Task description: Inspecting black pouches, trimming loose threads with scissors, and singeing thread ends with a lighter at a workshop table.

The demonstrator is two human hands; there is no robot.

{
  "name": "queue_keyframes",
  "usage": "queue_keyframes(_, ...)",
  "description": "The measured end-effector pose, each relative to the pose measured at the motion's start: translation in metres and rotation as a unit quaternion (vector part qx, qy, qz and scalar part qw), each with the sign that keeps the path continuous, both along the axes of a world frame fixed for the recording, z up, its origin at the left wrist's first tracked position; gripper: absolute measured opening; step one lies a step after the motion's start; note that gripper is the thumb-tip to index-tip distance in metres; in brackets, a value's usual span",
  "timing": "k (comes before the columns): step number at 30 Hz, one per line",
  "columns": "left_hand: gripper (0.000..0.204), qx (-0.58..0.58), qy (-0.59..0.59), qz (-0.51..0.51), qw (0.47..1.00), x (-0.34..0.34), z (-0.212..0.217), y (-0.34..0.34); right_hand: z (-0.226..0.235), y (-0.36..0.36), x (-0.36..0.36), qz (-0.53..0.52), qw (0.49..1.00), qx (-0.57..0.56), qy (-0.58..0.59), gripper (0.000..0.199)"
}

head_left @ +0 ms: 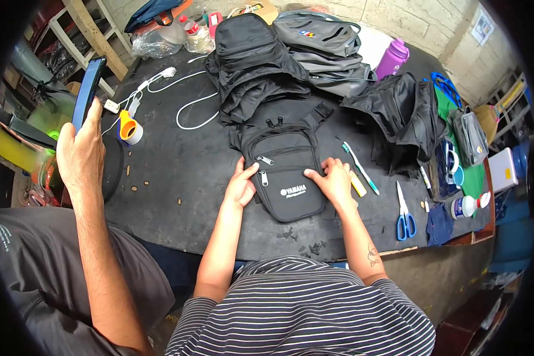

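Note:
A small black zippered bag (288,187) with white lettering lies flat on the dark table, its front facing up. My left hand (241,185) grips its left edge, the thumb resting on the front near two metal zipper pulls (264,169). On the opposite edge my right hand (336,184) pinches the fabric, thumb on top and the other fingers along the side. Black straps fan out from the bag's upper end. Beside my right hand lie a yellow stick-shaped item (358,184) and a green-and-white toothbrush (361,168).
Stacked black bags (249,65) and grey bags (323,53) stand behind, with a purple bottle (392,58). Blue-handled scissors (406,222) lie to the right. At left, another person's hand (82,151) holds a phone (89,92) near a tape roll (130,132) and white cable (187,118).

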State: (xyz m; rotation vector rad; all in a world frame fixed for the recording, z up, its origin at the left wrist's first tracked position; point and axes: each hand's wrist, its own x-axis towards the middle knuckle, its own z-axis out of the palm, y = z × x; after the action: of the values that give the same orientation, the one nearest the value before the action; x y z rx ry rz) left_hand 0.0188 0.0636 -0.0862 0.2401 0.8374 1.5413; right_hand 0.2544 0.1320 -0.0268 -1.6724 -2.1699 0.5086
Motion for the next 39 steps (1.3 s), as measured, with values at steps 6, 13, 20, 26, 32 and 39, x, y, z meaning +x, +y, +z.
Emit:
queue_keyframes(6, 0.081, -0.003, 0.017, 0.005, 1.0, 0.003, 0.0, 0.002, -0.011, 0.011, -0.005, -0.016, 0.998, -0.045, 0.045, 0.042)
queue_keyframes(13, 0.072, -0.008, 0.026, -0.002, 1.0, 0.004, 0.004, -0.001, -0.01, 0.025, -0.002, -0.073, 0.964, -0.196, 0.165, 0.029)
queue_keyframes(20, 0.079, -0.008, 0.03, 0.007, 0.999, 0.006, -0.001, 0.002, -0.02, 0.03, -0.015, -0.011, 1.0, -0.005, 0.008, 0.026)
queue_keyframes(26, 0.083, 0.02, 0.035, -0.022, 0.999, 0.004, -0.005, 0.003, -0.025, 0.036, -0.014, -0.048, 0.994, -0.085, 0.055, 0.031)
queue_keyframes(32, 0.068, 0.014, 0.035, -0.011, 0.999, 0.006, 0.007, -0.001, -0.001, 0.02, 0.002, 0.002, 0.998, -0.049, 0.032, 0.042)
queue_keyframes(39, 0.047, 0.042, 0.007, -0.024, 0.999, 0.005, 0.01, -0.005, 0.003, -0.005, 0.034, 0.024, 0.997, -0.033, 0.07, 0.035)
